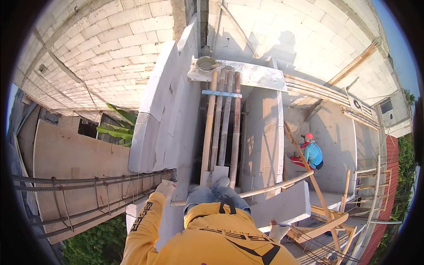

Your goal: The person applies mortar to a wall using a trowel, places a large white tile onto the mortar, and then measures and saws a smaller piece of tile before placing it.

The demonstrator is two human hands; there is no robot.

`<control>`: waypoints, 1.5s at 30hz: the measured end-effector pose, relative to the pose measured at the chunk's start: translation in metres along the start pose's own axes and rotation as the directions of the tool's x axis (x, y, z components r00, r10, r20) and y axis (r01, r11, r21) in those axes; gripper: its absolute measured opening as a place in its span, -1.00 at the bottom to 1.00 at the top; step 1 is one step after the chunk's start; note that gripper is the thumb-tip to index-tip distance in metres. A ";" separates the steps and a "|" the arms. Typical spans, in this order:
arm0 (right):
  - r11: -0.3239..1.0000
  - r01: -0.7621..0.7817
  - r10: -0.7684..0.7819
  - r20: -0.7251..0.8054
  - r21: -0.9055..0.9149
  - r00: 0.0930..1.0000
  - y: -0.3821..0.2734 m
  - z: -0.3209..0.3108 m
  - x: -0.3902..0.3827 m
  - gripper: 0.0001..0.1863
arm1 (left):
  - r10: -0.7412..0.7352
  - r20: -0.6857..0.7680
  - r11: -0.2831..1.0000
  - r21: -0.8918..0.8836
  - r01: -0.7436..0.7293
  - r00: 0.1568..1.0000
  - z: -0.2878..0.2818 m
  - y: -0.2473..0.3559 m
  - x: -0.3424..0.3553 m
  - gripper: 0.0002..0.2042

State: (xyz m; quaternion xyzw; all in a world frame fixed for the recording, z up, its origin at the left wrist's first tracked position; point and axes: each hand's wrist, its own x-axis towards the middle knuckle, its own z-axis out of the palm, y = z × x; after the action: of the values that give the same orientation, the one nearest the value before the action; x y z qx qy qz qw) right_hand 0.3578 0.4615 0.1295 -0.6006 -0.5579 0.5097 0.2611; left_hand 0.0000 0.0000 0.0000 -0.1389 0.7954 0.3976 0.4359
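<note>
My left hand looks closed, resting beside the end of the steel rebar cage at the top of the white block wall. What its fingers hold, if anything, is hidden. My right hand is low on the right, at the lower edge of a large pale block panel; its fingers are mostly hidden. My feet stand at the near end of several long poles. A bamboo pole crosses just ahead of my legs.
Ahead, a bucket sits on a pale plank. A blue strip crosses the poles above a deep gap. Lower right, a person in blue crouches near a slanting timber. Wooden framing stands nearby.
</note>
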 end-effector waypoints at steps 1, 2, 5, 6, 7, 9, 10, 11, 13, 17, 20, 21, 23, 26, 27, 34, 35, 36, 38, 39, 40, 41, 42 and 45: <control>0.994 -0.005 -0.004 -0.073 -0.113 0.997 0.002 -0.008 0.007 -0.10 | 0.001 -0.034 1.000 0.000 -0.001 0.999 -0.001 -0.018 -0.003 -0.69; 0.974 -0.014 -0.020 -0.146 -0.228 0.989 -0.002 -0.018 0.009 -0.11 | 0.002 -0.064 1.000 -0.001 -0.002 0.998 0.003 -0.029 -0.011 -0.71; 0.990 0.036 -0.048 -0.087 -0.135 0.995 -0.071 0.077 0.052 -0.11 | -0.110 -0.031 0.871 -0.484 0.082 0.993 -0.029 0.050 0.020 -0.78; 0.991 0.063 -0.070 -0.064 -0.115 0.996 -0.098 0.079 0.059 -0.14 | -0.143 0.066 0.799 -0.581 0.154 0.988 -0.024 0.040 0.019 -0.79; 0.984 0.119 -0.125 -0.043 -0.130 0.991 -0.111 0.087 0.071 -0.16 | -0.153 0.153 0.724 -0.655 0.216 0.976 -0.034 0.024 0.028 -0.80; 0.965 0.224 -0.225 0.004 -0.135 0.974 -0.123 0.117 0.100 -0.21 | -0.178 0.213 0.645 -0.712 0.277 0.961 -0.053 0.005 0.056 -0.80; 0.971 0.211 -0.211 0.020 -0.109 0.977 -0.132 0.131 0.110 -0.20 | -0.215 0.194 0.643 -0.710 0.289 0.957 -0.059 -0.004 0.061 -0.80; 0.976 0.203 -0.200 0.036 -0.077 0.979 -0.141 0.153 0.123 -0.18 | -0.245 0.172 0.641 -0.709 0.293 0.954 -0.069 -0.001 0.069 -0.80; 0.978 0.195 -0.192 0.043 -0.076 0.980 -0.156 0.174 0.152 -0.18 | -0.310 0.079 0.809 -0.502 0.307 0.947 -0.043 0.038 0.079 -0.86; 0.983 0.174 -0.165 0.144 -0.052 0.976 -0.208 0.252 0.204 -0.09 | -0.487 -0.002 0.790 -0.427 0.439 0.874 -0.031 0.112 0.093 -0.88; 0.973 0.186 -0.166 0.148 -0.134 0.975 -0.278 0.320 0.207 -0.10 | -0.576 0.050 0.692 -0.501 0.520 0.816 -0.021 0.119 0.098 -0.86; 0.964 0.201 -0.178 0.136 -0.174 0.975 -0.297 0.330 0.221 -0.08 | -0.570 0.074 0.690 -0.496 0.526 0.818 -0.014 0.149 0.106 -0.86; 0.949 0.210 -0.190 0.106 -0.237 0.976 -0.320 0.350 0.252 -0.03 | -0.545 0.078 0.716 -0.475 0.511 0.835 -0.012 0.219 0.116 -0.86; 0.899 0.216 -0.193 0.098 -0.381 0.976 -0.352 0.400 0.289 -0.01 | -0.521 0.019 0.709 -0.547 0.446 0.853 -0.047 0.260 0.138 -0.86; 0.886 0.247 -0.219 0.116 -0.392 0.969 -0.363 0.416 0.297 -0.02 | -0.447 0.014 0.701 -0.616 0.359 0.895 -0.067 0.255 0.153 -0.86; 0.856 0.396 -0.355 0.178 -0.332 0.918 -0.448 0.521 0.347 -0.09 | -0.303 -0.190 0.639 -0.767 0.052 0.934 -0.136 0.350 0.220 -0.89; 0.819 0.436 -0.396 0.183 -0.372 0.900 -0.451 0.533 0.365 -0.17 | -0.314 -0.257 0.681 -0.731 0.029 0.914 -0.135 0.365 0.224 -0.90; 0.781 0.475 -0.433 0.197 -0.405 0.879 -0.458 0.551 0.377 -0.24 | -0.327 -0.254 0.647 -0.762 0.020 0.910 -0.138 0.372 0.225 -0.90; 0.691 0.579 -0.532 0.237 -0.432 0.813 -0.474 0.587 0.404 -0.36 | -0.353 -0.241 0.574 -0.819 0.005 0.904 -0.139 0.384 0.234 -0.90; 0.703 0.558 -0.503 0.246 -0.441 0.828 -0.484 0.609 0.415 -0.35 | -0.382 -0.229 0.519 -0.855 0.002 0.895 -0.140 0.390 0.240 -0.90; 0.711 0.534 -0.472 0.253 -0.457 0.844 -0.495 0.629 0.424 -0.34 | -0.410 -0.208 0.461 -0.887 0.005 0.888 -0.135 0.391 0.244 -0.89; 0.718 0.510 -0.441 0.257 -0.474 0.860 -0.505 0.650 0.436 -0.33 | -0.437 -0.184 0.402 -0.916 0.008 0.880 -0.128 0.393 0.248 -0.88; 0.728 0.504 -0.412 0.292 -0.465 0.863 -0.517 0.679 0.444 -0.30 | -0.419 -0.154 0.306 -0.952 -0.021 0.895 -0.127 0.380 0.249 -0.88; 0.743 0.522 -0.358 0.410 -0.420 0.839 -0.537 0.758 0.475 -0.21 | -0.480 -0.121 0.167 -0.985 -0.045 0.869 -0.114 0.360 0.248 -0.89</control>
State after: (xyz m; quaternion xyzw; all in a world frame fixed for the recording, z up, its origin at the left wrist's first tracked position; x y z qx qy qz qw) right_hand -0.6112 0.8422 0.1899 -0.4114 -0.8337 0.3497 0.1159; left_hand -0.4147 0.1772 0.0196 -0.5767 0.4052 0.6982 0.1256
